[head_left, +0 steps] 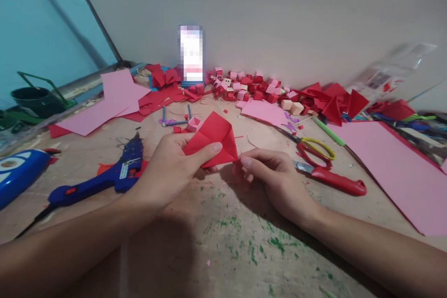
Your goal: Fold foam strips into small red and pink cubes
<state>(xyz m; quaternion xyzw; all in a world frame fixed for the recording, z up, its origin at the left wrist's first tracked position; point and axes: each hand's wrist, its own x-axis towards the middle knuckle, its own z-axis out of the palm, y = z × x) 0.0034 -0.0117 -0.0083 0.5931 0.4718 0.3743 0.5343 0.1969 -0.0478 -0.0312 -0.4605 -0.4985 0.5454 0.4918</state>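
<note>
My left hand pinches a folded red paper piece between thumb and fingers, holding it just above the wooden table. My right hand is curled close at the paper's lower right corner, thumb and forefinger pressed on that edge. The paper is creased into a pointed, kite-like shape.
A blue glue gun lies left of my hands. Red-and-yellow scissors and a red-handled cutter lie right. Pink paper sheets sit right and back left. Small red and pink paper cubes pile along the wall beside a standing phone.
</note>
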